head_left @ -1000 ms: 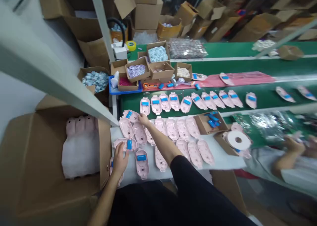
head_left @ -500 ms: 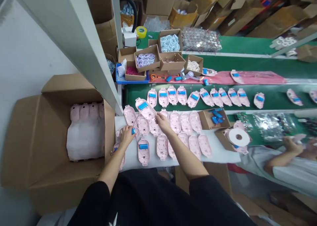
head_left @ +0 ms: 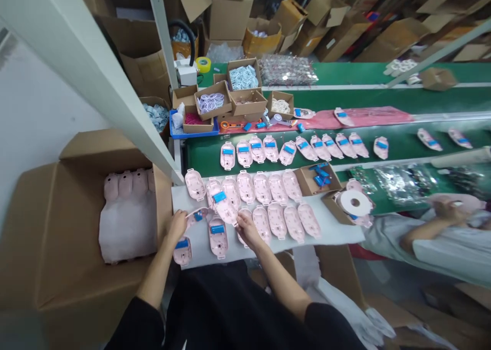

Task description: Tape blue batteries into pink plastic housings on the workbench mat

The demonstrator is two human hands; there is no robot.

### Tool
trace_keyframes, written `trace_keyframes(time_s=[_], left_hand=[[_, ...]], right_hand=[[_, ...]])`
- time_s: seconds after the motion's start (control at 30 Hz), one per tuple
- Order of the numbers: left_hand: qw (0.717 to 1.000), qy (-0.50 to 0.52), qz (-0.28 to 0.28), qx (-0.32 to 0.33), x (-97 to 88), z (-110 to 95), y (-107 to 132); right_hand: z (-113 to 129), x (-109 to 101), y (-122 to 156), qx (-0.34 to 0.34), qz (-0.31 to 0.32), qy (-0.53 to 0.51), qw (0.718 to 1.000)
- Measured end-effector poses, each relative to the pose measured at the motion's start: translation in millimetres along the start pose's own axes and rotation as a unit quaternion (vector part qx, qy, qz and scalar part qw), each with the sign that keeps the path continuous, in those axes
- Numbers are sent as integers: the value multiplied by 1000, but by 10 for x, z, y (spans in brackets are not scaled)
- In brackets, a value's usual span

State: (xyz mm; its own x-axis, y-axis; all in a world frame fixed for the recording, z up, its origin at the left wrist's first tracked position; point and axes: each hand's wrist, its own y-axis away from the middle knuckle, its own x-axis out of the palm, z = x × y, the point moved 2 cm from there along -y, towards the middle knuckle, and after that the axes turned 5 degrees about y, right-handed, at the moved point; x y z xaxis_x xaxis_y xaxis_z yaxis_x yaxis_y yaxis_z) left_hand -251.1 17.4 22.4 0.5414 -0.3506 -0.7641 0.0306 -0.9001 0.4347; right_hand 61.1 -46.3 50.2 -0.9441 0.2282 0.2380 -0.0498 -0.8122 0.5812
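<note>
Two rows of pink plastic shells [head_left: 268,201] lie on a white sheet [head_left: 337,232] in front of me. My right hand [head_left: 247,228] is closed on the near end of a pink shell with a blue battery [head_left: 222,204], held tilted over the rows. My left hand [head_left: 177,224] grips the edge of another pink shell [head_left: 197,216] that carries a small blue part, at the sheet's left end. Two more shells with blue batteries [head_left: 218,236] lie between and below my hands. A small cardboard box of blue batteries [head_left: 318,178] stands to the right of the rows.
A green conveyor belt [head_left: 402,143] behind carries several pink shells with batteries. A big carton [head_left: 76,268] on my left holds pink shells in white foam. A white tape roll [head_left: 355,202] and a co-worker's arm [head_left: 429,232] are on the right. Small parts boxes [head_left: 230,102] stand further back.
My right hand has brought the shell with the blue battery from the far row back toward me. My left hand has stayed at the left end of the sheet.
</note>
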Motion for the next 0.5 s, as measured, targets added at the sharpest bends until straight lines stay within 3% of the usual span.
trace_keyframes(time_s=[0.1,0.2,0.27,0.33,0.5], left_hand=[[1000,0,14,8,-163,49,181],[1000,12,-8,-14,-239,-77,31],[998,33,-36,-27,-202,-301,-324],[995,60,-70,-35,-104,-593,-839],[983,110,-142,-29,162,-1259,-2191]], right_hand=[[-41,-130,108,-15,-29,6,999],[17,-240,-98,-42,-61,10,997],[136,-235,-472,-62,-67,19,996],[309,-139,-1004,-78,-69,50,993],[763,325,-2469,-74,-92,190,975]])
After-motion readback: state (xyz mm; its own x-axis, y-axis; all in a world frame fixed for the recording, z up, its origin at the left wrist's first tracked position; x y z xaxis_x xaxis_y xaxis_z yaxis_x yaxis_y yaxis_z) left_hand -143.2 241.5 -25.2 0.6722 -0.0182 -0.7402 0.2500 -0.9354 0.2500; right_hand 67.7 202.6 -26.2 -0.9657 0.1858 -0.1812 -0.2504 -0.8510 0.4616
